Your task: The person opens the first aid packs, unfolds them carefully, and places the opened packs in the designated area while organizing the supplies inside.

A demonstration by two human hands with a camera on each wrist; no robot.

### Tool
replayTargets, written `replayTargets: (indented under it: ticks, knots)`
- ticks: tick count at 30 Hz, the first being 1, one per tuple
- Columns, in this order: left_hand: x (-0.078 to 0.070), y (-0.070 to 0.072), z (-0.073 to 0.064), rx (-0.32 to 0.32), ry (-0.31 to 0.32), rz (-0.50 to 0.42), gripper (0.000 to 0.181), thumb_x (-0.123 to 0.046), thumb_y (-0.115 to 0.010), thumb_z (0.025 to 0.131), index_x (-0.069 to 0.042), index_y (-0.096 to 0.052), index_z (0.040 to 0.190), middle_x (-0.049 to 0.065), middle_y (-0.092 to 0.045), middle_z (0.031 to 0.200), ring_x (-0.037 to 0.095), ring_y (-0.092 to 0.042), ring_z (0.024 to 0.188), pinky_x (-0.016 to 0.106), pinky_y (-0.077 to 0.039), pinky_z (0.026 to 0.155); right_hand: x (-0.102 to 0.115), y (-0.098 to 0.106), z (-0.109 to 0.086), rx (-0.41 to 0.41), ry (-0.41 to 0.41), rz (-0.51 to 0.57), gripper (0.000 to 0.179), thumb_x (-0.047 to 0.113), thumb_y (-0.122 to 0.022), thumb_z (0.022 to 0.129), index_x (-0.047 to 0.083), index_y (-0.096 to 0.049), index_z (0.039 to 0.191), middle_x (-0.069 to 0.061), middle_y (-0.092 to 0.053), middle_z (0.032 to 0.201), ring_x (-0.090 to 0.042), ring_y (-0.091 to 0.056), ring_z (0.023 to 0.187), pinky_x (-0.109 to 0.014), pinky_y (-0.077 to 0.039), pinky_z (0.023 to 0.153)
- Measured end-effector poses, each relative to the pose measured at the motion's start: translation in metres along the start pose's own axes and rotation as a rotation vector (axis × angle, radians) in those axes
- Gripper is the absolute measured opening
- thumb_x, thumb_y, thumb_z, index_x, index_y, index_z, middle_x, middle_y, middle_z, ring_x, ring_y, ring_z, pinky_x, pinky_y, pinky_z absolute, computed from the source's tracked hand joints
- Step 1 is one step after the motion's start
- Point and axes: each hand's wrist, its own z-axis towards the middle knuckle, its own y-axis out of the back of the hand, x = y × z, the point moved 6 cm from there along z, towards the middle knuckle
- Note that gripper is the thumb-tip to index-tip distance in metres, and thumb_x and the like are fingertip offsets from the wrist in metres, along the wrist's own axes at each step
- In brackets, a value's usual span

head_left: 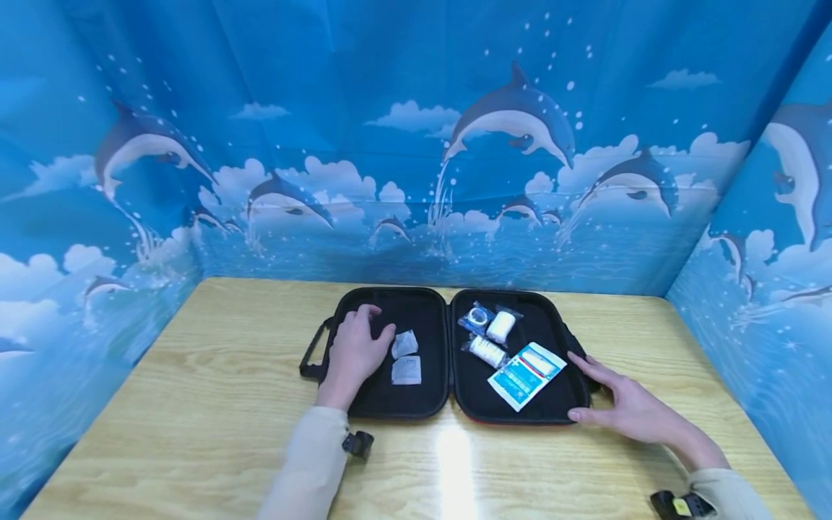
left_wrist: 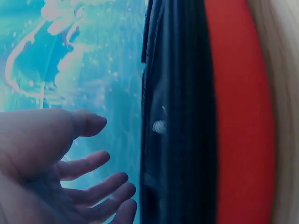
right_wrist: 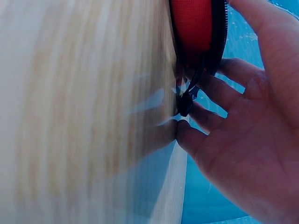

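Observation:
An unzipped black-lined case (head_left: 432, 404) lies spread flat on the table, its outside red. Over its left half hovers my left hand (head_left: 354, 354), fingers loosely bent and holding nothing. Two small white packets (head_left: 406, 370) lie just right of that hand. My right hand (head_left: 627, 408) rests against the case's right edge, thumb by the front corner and fingers along the side, near a zipper pull (right_wrist: 186, 103). In the right half are a wrapped tape roll (head_left: 477, 316), two wrapped white bandage rolls (head_left: 501, 327) and a blue-and-white packet (head_left: 528, 375).
A carrying handle (head_left: 313, 354) sticks out at the case's left side. The wooden table (head_left: 214, 404) extends around the case. Dolphin-printed blue curtains (head_left: 390, 144) enclose its back and sides.

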Motion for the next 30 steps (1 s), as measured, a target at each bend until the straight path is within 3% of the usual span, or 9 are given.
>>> replayTargets:
  ticks: [5,11,16,25,30]
  knots:
    - [-0.027,-0.004,-0.011,-0.007,-0.127,0.015,0.043,-0.037,-0.068,0.097,-0.016,-0.061,0.134,0.012,-0.062,0.132,0.034,-0.061,0.119,0.055,-0.053,0.094,0.000,0.000,0.001,0.004,-0.005,-0.006,0.093,0.048,-0.077,0.088,0.021,-0.030,0.162,-0.036,-0.029,0.160,-0.064,-0.031,0.141,-0.077,-0.038,0.100]
    - [-0.058,-0.025,-0.024,0.111,-0.332,-0.026,0.049,-0.043,-0.070,0.095,-0.023,-0.060,0.139,0.005,-0.061,0.139,0.029,-0.062,0.122,0.053,-0.051,0.100,0.000,0.000,0.001,0.005,-0.008,-0.009,0.092,0.048,-0.077,0.088,0.021,-0.030,0.162,-0.036,-0.030,0.160,-0.063,-0.032,0.141,-0.076,-0.039,0.100]
    - [-0.080,-0.047,-0.035,0.193,-0.481,0.025,0.051,-0.049,-0.068,0.094,-0.028,-0.061,0.140,0.002,-0.056,0.150,0.030,-0.053,0.137,0.063,-0.043,0.108,0.000,0.000,0.001,0.012,-0.020,-0.004,0.093,0.049,-0.077,0.087,0.021,-0.030,0.162,-0.037,-0.029,0.160,-0.064,-0.031,0.141,-0.076,-0.038,0.100]
    - [-0.111,-0.083,-0.054,0.301,-0.619,0.149,0.056,-0.058,-0.063,0.093,-0.036,-0.056,0.144,-0.005,-0.045,0.160,0.027,-0.041,0.148,0.060,-0.041,0.107,0.000,0.000,0.002,0.015,-0.029,-0.010,0.093,0.050,-0.077,0.087,0.021,-0.030,0.162,-0.037,-0.029,0.160,-0.063,-0.030,0.142,-0.076,-0.037,0.101]
    - [-0.125,-0.098,-0.061,0.285,-0.659,0.238,0.056,-0.061,-0.063,0.092,-0.038,-0.057,0.143,-0.008,-0.046,0.158,0.025,-0.042,0.146,0.058,-0.042,0.108,0.000,0.000,0.002,0.018,-0.032,-0.005,0.092,0.050,-0.077,0.088,0.021,-0.031,0.162,-0.037,-0.029,0.159,-0.063,-0.030,0.142,-0.076,-0.037,0.101]
